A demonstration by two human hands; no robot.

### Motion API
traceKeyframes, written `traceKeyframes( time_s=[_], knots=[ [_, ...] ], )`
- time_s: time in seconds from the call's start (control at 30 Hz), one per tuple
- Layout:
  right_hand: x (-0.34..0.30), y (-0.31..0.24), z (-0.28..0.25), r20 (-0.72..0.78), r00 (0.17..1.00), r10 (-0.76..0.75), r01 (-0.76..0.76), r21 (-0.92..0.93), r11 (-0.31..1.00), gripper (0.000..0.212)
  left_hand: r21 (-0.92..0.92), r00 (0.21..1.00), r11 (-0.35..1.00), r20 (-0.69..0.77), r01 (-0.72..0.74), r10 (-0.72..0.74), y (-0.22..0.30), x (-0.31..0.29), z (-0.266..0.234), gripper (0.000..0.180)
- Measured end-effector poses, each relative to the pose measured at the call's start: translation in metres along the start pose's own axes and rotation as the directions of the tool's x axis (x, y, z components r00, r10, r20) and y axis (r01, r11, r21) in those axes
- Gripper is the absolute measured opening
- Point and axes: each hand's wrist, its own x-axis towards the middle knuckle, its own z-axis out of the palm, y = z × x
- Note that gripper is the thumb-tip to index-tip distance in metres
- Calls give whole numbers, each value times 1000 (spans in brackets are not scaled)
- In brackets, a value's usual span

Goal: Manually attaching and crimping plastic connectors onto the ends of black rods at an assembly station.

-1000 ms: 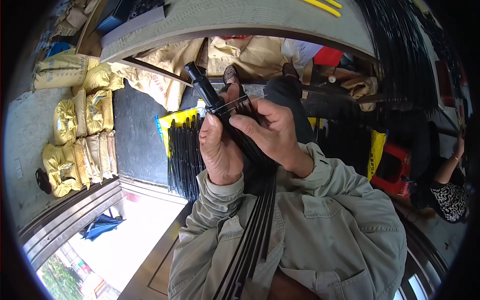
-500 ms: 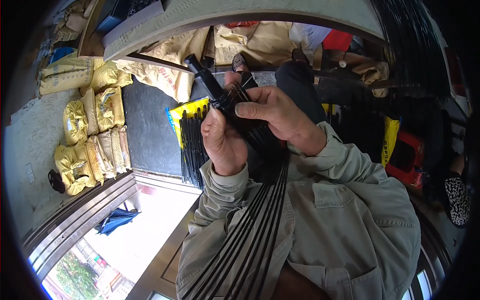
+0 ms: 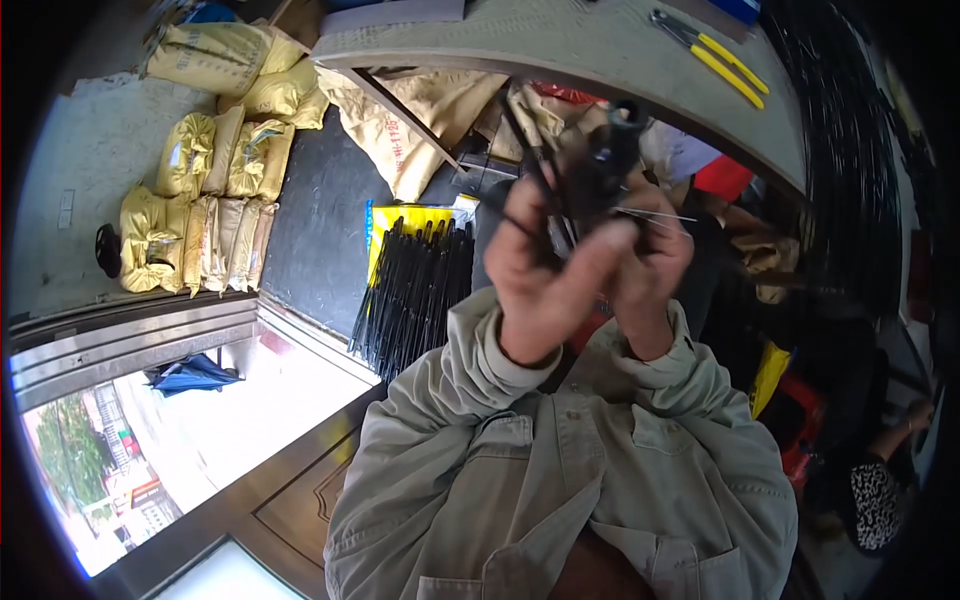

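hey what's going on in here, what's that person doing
A person in a grey-green shirt has a black piece with thin rods raised between the left hand and right hand; blur hides its details. Off to the person's left is a bunch of black rods, and yellow-handled pliers lie on the bench ahead.

The held tube (image 3: 607, 160) is black, as are the thin rods (image 3: 415, 290). The jacket (image 3: 450, 450) is grey-green, the bench (image 3: 560, 35) grey, the pliers (image 3: 725, 75) yellow-handled, the umbrella (image 3: 193, 375) blue, the sacks (image 3: 260, 160) golden tan; a co-worker's sleeve (image 3: 873, 505) carries a black-and-white squiggle pattern.
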Motion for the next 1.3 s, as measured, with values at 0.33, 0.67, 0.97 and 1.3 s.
traceKeyframes(
  time_s=[0.33, 0.67, 0.97, 1.3],
  knots=[
    [-8, 26, 8, 90, 979, 183, -182, -22, 983, 15, -332, 914, 934, -326, 131, -244, -27, -16, -32, 27],
    [-11, 35, 14, 228, 970, -83, 169, -389, 906, 18, -345, 913, 933, -340, 100, -224, -19, -24, -40, 26],
    [-13, 30, 20, 210, 954, 214, -192, -122, 974, 12, -199, 899, 975, -403, 98, -172, -21, -32, -32, 36],
    [-21, 39, 24, 115, 981, 159, -140, -158, 978, 17, -246, 876, 934, -348, 258, -333, -7, -26, -33, 31]
  ],
)
